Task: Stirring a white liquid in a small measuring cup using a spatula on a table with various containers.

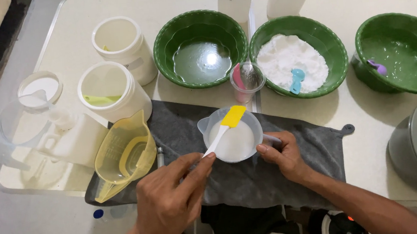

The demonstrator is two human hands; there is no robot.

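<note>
Fingers (208, 159) of the left hand (168, 203) pinch the white handle of a yellow-bladed spatula (225, 125), whose blade rests against the far rim of a small clear measuring cup (231, 135) holding something white. Right hand (285, 155), just right of centre frame, has its fingers closed on the cup's handle. Both sit on a grey towel (256, 179) on the surface (375, 130). I judge the spatula light, with a soft bendy blade, best held along its stiff handle. The cup looks like thin, light plastic that could tip or slop; its side handle is the sure hold.
</note>
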